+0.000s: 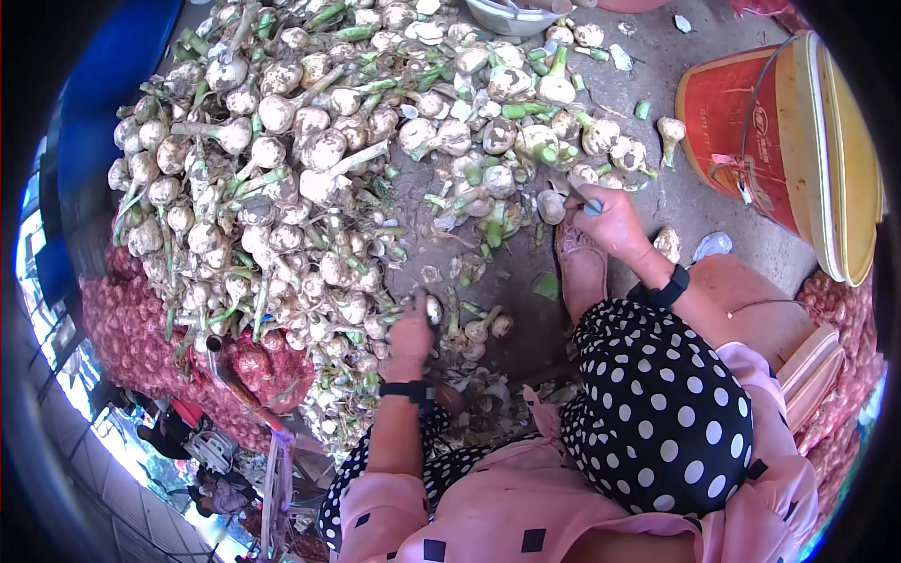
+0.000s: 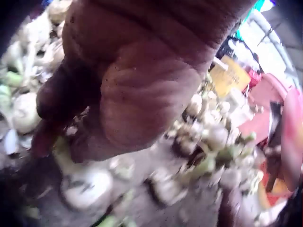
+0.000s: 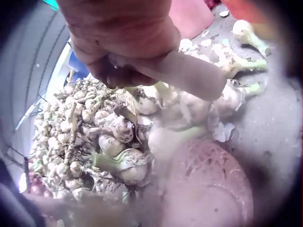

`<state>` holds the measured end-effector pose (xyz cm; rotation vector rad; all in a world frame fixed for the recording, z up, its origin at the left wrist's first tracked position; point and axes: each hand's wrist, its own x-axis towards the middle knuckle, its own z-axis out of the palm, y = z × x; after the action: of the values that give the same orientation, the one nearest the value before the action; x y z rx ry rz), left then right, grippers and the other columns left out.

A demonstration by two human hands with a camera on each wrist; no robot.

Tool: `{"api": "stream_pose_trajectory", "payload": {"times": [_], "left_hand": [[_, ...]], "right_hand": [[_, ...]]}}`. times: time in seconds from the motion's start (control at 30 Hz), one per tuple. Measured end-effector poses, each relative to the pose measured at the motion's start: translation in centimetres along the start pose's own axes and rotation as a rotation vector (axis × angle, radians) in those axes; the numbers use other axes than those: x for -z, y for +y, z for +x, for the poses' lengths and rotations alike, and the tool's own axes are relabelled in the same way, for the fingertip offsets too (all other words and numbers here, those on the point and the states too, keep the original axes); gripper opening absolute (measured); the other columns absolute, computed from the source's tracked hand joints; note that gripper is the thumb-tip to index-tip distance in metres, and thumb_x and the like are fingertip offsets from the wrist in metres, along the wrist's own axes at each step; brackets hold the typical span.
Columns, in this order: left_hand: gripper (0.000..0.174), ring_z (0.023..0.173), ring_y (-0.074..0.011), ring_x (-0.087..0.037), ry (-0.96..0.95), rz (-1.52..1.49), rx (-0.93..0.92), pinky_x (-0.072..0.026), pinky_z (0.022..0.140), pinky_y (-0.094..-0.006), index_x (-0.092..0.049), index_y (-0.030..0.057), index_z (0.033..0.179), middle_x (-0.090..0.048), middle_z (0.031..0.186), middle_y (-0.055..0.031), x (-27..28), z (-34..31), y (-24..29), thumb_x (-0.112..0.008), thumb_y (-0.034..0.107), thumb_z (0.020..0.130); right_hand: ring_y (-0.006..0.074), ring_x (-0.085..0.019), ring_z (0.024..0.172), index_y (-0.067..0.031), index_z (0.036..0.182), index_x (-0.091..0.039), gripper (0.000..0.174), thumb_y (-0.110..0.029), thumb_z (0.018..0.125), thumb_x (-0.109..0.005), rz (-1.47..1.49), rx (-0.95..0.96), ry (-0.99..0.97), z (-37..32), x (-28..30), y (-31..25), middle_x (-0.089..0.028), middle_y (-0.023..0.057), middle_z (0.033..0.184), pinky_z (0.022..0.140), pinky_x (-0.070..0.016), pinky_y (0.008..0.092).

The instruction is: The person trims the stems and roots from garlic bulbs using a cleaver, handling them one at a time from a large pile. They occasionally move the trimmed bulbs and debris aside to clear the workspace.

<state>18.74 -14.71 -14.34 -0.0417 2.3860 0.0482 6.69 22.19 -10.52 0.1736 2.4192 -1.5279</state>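
Observation:
Low in the middle of the head view, the left hand (image 1: 410, 328) has a pale garlic bulb (image 1: 433, 310) at its fingers. The left wrist view shows that hand (image 2: 142, 90) with its fingers curled round the green stem of a white bulb (image 2: 87, 188), which hangs below them. Farther right, the right hand (image 1: 612, 225) grips a knife by its handle (image 1: 591, 206), above a sandalled foot (image 1: 582, 263). In the right wrist view the fingers of the right hand (image 3: 125, 52) wrap the pale handle (image 3: 189, 75); the blade is mostly hidden.
A large heap of garlic (image 1: 282, 122) covers the ground at left and back. A red and yellow bucket (image 1: 741, 122) stands at right, a metal bowl (image 1: 511, 21) at the back. Red net sacks (image 1: 131, 324) lie at left. Cut stems and peel litter the ground.

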Motion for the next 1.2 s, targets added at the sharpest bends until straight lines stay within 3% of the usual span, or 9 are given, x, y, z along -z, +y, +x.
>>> {"api": "stream_pose_trajectory", "payload": {"times": [0.2, 0.27, 0.3, 0.4, 0.43, 0.77, 1.0, 1.07, 1.2], "left_hand": [[0.048, 0.072, -0.0346, -0.065, 0.046, -0.211, -0.018, -0.0523, 0.059, -0.0405, -0.043, 0.0062, 0.127, -0.064, 0.096, -0.0177, 2.3, 1.6, 1.8, -0.055, 0.004, 0.08], [0.046, 0.073, -0.0225, -0.065, -0.149, -1.274, 0.241, -0.0485, 0.047, -0.03, -0.046, 0.0084, 0.123, -0.061, 0.072, -0.0081, 7.7, 1.4, 5.2, -0.055, 0.002, 0.079], [0.043, 0.073, -0.014, -0.062, -0.134, -1.442, 0.14, -0.043, 0.04, -0.0208, -0.046, 0.0057, 0.122, -0.062, 0.083, -0.0067, 9.4, 1.1, 6.9, -0.055, 0.001, 0.08], [0.03, 0.044, -0.0123, -0.051, 0.127, -1.293, -0.181, -0.0416, 0.038, -0.0266, -0.048, 0.0027, 0.116, -0.061, 0.08, -0.0073, 11.8, -0.1, 11.0, -0.051, 0.001, 0.086], [0.024, 0.054, -0.01, -0.053, 0.481, -0.969, -0.559, -0.0428, 0.044, -0.0235, -0.052, 0.0053, 0.111, -0.062, 0.084, -0.007, 10.4, 1.5, 10.7, -0.054, 0.007, 0.088], [0.039, 0.097, -0.0226, -0.057, -0.131, -1.59, -0.057, -0.0452, 0.088, -0.0342, -0.05, 0.002, 0.116, -0.06, 0.103, -0.0088, 7.1, -0.5, 11.0, -0.061, 0.008, 0.079], [0.042, 0.099, -0.0174, -0.056, 0.235, -1.039, -0.519, -0.0452, 0.087, -0.0281, -0.05, 0.0026, 0.113, -0.057, 0.104, -0.0064, 14.1, -0.5, 13.6, -0.068, 0.006, 0.075], [0.054, 0.101, -0.0189, -0.055, 0.05, -1.361, -0.359, -0.0454, 0.087, -0.0296, -0.048, 0.0027, 0.117, -0.056, 0.107, -0.0077, 16.0, -1.2, 14.7, -0.074, 0.013, 0.071], [0.045, 0.089, -0.0209, -0.061, -0.034, -1.369, -0.532, -0.048, 0.079, -0.0304, -0.058, 0.0037, 0.105, -0.062, 0.096, -0.0087, 16.1, -1.0, 15.2, -0.077, 0.02, 0.069]], "right_hand": [[0.0215, -0.066, 0.071, -0.0029, 0.083, -0.067, 0.014, -0.003, 0.07, -0.064, -0.108, -0.003, -0.115, -0.3, 0.2, -2.7, -0.067, 0.0109, 0.077, 0.067, -0.051, 0.0296], [0.0282, -0.063, 0.061, -0.0111, 0.074, -0.064, 0.009, -0.014, 0.065, -0.064, -0.288, 0.288, -0.092, -0.4, 0.0, -4.7, -0.059, 0.0095, 0.062, 0.057, -0.0505, 0.0369], [0.0279, -0.062, 0.06, -0.0121, 0.069, -0.06, 0.008, -0.015, 0.063, -0.065, -0.339, 0.383, -0.079, -0.4, -0.7, -4.3, -0.058, 0.0067, 0.06, 0.053, -0.0494, 0.0388], [0.0264, -0.061, 0.058, -0.0115, 0.068, -0.056, 0.013, -0.015, 0.059, -0.065, -0.401, 0.517, -0.158, -0.4, 0.1, -7.3, -0.057, 0.0047, 0.061, 0.05, -0.0474, 0.0388], [0.0264, -0.061, 0.058, -0.0115, 0.068, -0.056, 0.013, -0.015, 0.059, -0.065, -0.41, 0.517, -0.151, -0.4, 0.2, -7.5, -0.057, 0.0047, 0.061, 0.05, -0.0474, 0.0388], [0.0256, -0.057, 0.058, -0.0093, 0.076, -0.059, 0.03, -0.012, 0.048, -0.067, -0.418, 0.563, -0.133, -0.9, 1.6, -7.7, -0.052, 0.0045, 0.061, 0.05, -0.0425, 0.0387], [0.0336, -0.058, 0.056, -0.0093, 0.071, -0.061, 0.011, -0.01, 0.061, -0.066, -0.424, 0.153, 0.034, 0.8, 3.1, -3.1, -0.056, 0.0134, 0.059, 0.052, -0.0472, 0.0398], [0.0348, -0.058, 0.059, -0.0083, 0.071, -0.059, 0.011, -0.012, 0.063, -0.066, -0.29, 0.147, 0.088, 0.8, 2.6, -4.0, -0.056, 0.0131, 0.061, 0.054, -0.0478, 0.0394], [0.0339, -0.061, 0.062, -0.0122, 0.07, -0.061, 0.01, -0.019, 0.065, -0.066, -0.301, 0.259, -0.135, 0.2, 1.6, -5.1, -0.06, 0.0099, 0.063, 0.055, -0.0492, 0.0423]]}}
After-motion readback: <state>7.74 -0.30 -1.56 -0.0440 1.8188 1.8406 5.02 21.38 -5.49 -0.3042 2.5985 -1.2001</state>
